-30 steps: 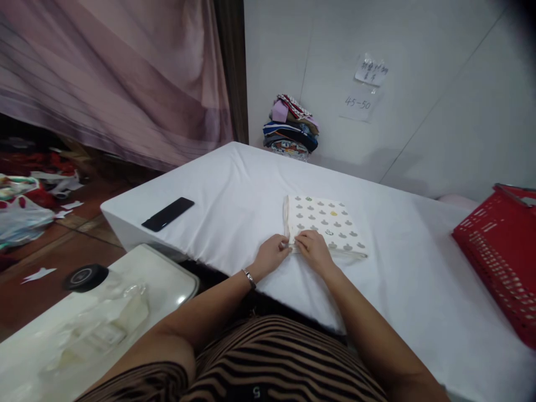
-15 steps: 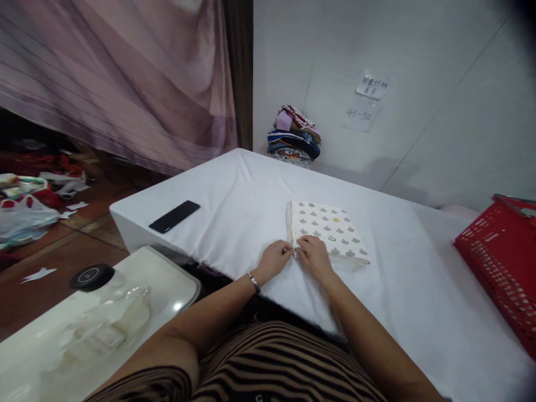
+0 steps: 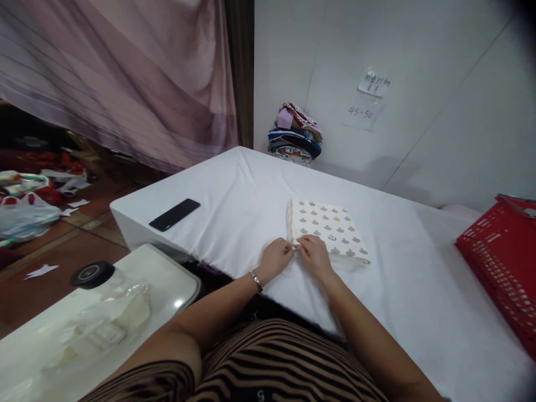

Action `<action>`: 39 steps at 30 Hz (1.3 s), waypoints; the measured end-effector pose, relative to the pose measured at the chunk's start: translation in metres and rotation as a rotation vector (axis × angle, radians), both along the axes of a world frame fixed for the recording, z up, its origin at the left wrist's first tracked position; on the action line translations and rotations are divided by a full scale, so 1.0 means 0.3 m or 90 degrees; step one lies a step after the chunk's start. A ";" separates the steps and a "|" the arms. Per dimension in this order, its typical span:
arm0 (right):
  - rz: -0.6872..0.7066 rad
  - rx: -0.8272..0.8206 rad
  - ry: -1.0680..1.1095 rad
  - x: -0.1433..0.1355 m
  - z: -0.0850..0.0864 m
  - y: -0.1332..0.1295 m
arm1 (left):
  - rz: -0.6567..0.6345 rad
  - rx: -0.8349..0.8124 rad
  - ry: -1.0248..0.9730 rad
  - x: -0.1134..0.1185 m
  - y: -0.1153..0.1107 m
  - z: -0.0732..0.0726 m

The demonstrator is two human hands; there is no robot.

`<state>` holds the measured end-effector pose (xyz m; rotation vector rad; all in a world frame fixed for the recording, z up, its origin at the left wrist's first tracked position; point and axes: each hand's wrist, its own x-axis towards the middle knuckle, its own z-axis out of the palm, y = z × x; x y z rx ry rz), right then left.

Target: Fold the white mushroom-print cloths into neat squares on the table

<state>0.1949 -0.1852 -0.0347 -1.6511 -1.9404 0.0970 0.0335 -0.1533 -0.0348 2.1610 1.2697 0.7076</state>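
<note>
A folded cream cloth (image 3: 330,226) printed with grey duck-like shapes and a few coloured ones lies flat on the white-covered table (image 3: 402,279). At its near left corner, my left hand (image 3: 275,258) pinches the edge, fingertips closed together. Close beside it, my right hand (image 3: 314,254) also has its fingers closed on that same corner, the palm turned down over the cloth's front edge. The bit of fabric between the fingertips is small and partly hidden. A metal bracelet (image 3: 256,281) circles my left wrist.
On the table's left lies a black phone (image 3: 175,215); a red plastic basket (image 3: 498,262) stands at the right. Folded clothes (image 3: 294,134) are stacked by the wall. A white surface (image 3: 167,279) at lower left holds a round black object (image 3: 92,274) and clear plastic (image 3: 104,329).
Both hands stay at the cloth's near left corner, with only slight finger movement there. The view has shifted very slightly; the cloth keeps its place.
</note>
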 end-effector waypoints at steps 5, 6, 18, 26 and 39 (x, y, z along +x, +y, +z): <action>0.016 0.009 -0.051 -0.012 0.004 -0.021 | 0.001 -0.008 -0.033 -0.006 0.003 -0.013; 0.021 0.012 -0.058 -0.013 0.004 -0.024 | -0.001 -0.008 -0.037 -0.008 0.003 -0.013; 0.039 0.041 -0.087 -0.019 -0.016 -0.035 | 0.059 -0.186 -0.196 -0.010 0.089 -0.012; 0.038 0.054 -0.081 -0.025 -0.011 -0.046 | 0.124 -0.244 -0.086 0.052 0.197 0.022; 0.060 0.058 -0.033 -0.015 -0.004 -0.044 | 0.124 -0.225 -0.024 0.090 0.244 0.016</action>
